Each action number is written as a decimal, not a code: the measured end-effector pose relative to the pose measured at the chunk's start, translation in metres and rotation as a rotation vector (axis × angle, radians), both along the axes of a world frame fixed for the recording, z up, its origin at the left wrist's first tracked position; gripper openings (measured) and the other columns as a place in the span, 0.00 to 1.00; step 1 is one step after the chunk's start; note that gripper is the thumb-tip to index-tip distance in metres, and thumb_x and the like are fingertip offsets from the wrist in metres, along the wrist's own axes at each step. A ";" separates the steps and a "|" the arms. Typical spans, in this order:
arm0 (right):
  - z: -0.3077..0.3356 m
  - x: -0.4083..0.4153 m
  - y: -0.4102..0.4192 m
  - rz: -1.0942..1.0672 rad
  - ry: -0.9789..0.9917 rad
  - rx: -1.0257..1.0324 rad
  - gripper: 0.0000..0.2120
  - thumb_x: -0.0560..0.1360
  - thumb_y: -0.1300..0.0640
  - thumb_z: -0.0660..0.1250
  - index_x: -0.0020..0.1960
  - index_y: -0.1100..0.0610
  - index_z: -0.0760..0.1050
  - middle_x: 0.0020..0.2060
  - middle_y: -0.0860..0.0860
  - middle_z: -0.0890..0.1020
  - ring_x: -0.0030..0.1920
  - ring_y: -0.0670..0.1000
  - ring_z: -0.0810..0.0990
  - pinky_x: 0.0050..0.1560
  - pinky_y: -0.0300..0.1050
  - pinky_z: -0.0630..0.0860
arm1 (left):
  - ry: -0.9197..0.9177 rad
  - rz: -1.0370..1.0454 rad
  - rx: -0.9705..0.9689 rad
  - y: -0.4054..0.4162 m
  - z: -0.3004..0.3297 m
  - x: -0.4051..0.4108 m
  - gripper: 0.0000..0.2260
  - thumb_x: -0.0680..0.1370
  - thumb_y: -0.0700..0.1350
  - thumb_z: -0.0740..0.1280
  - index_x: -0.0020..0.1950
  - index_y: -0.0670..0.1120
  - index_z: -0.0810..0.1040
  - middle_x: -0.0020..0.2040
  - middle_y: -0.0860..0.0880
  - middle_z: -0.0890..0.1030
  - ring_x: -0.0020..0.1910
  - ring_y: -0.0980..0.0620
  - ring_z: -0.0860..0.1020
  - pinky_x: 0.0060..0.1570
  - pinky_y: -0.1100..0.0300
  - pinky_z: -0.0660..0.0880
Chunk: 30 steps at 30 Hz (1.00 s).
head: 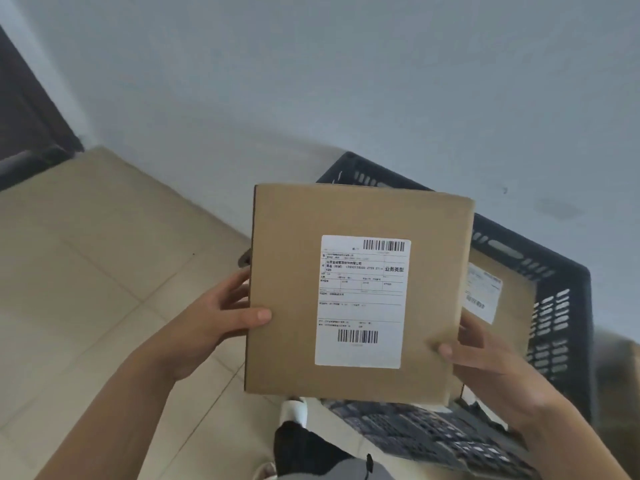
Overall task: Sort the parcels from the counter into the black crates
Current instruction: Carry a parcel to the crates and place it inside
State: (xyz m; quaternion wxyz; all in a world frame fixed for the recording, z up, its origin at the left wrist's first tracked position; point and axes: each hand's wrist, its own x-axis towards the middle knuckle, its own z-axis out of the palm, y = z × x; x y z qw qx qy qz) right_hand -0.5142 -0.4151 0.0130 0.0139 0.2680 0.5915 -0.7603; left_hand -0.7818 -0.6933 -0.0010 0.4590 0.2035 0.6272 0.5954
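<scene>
Now you hold one cardboard box (356, 292) up in front of you with both hands, its white label (362, 301) turned toward your face. Your left hand (211, 323) grips the left edge, with the thumb lying on the front face and the fingers going behind. Your right hand (485, 362) grips the lower right corner in the same way, thumb on the front. So both hands are closed around this box, and none is free.

The box is in the air, just above and partly in front of the black crate (554, 306), which stands on the tiled floor (86, 289) near the pale wall (346, 81). Inside the crate another box (498, 299) with its own label already lies, leaning against the far side. So I judge that at least one parcel is sorted and this one is not yet in.

The counter is not in view, so you cannot tell how many parcels are left there. Only one crate is seen clearly. What remains for this box is, I think, to lower it into the crate beside the other one.
</scene>
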 end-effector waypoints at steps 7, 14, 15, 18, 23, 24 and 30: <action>0.001 -0.064 0.046 -0.123 0.053 0.072 0.42 0.63 0.53 0.78 0.76 0.49 0.68 0.69 0.50 0.80 0.68 0.57 0.79 0.67 0.59 0.74 | 0.154 -0.052 -0.036 0.073 0.027 -0.081 0.40 0.57 0.53 0.83 0.68 0.52 0.77 0.63 0.49 0.84 0.62 0.46 0.83 0.52 0.49 0.83; 0.029 -0.119 0.086 -0.364 -0.144 0.739 0.57 0.64 0.43 0.81 0.82 0.38 0.49 0.82 0.42 0.58 0.80 0.44 0.57 0.79 0.53 0.58 | 0.541 -0.042 -0.088 0.135 0.033 -0.131 0.48 0.54 0.54 0.87 0.70 0.67 0.69 0.65 0.60 0.78 0.63 0.64 0.77 0.55 0.63 0.75; 0.036 -0.124 0.085 -0.329 -0.156 0.823 0.56 0.65 0.44 0.81 0.82 0.37 0.49 0.82 0.39 0.56 0.80 0.42 0.55 0.79 0.51 0.56 | 0.572 -0.057 -0.086 0.143 0.030 -0.134 0.47 0.55 0.54 0.87 0.69 0.68 0.68 0.65 0.61 0.77 0.63 0.66 0.76 0.54 0.66 0.74; 0.048 -0.140 0.082 -0.132 -0.225 1.082 0.50 0.69 0.43 0.78 0.82 0.38 0.52 0.81 0.38 0.55 0.81 0.42 0.50 0.82 0.56 0.52 | 0.622 -0.152 -0.071 0.165 0.017 -0.150 0.50 0.56 0.56 0.87 0.73 0.64 0.66 0.68 0.60 0.75 0.66 0.62 0.74 0.55 0.66 0.72; 0.072 -0.160 0.077 -0.003 -0.348 1.167 0.45 0.73 0.51 0.76 0.82 0.43 0.55 0.80 0.42 0.60 0.80 0.46 0.54 0.81 0.52 0.51 | 0.621 -0.326 -0.009 0.190 0.007 -0.172 0.51 0.56 0.58 0.86 0.75 0.64 0.65 0.70 0.59 0.73 0.67 0.64 0.73 0.58 0.68 0.71; 0.076 -0.164 0.076 -0.007 -0.359 1.161 0.43 0.73 0.53 0.76 0.81 0.45 0.57 0.79 0.43 0.63 0.79 0.46 0.57 0.80 0.50 0.54 | 0.616 -0.357 -0.002 0.192 0.006 -0.176 0.52 0.57 0.57 0.87 0.76 0.63 0.65 0.71 0.58 0.73 0.67 0.64 0.72 0.60 0.67 0.71; 0.080 -0.184 0.073 0.157 -0.507 1.116 0.50 0.70 0.52 0.79 0.82 0.45 0.52 0.73 0.41 0.67 0.70 0.46 0.67 0.73 0.47 0.65 | 0.563 -0.507 0.029 0.194 -0.015 -0.197 0.51 0.57 0.61 0.82 0.77 0.63 0.63 0.73 0.57 0.71 0.72 0.56 0.70 0.69 0.56 0.70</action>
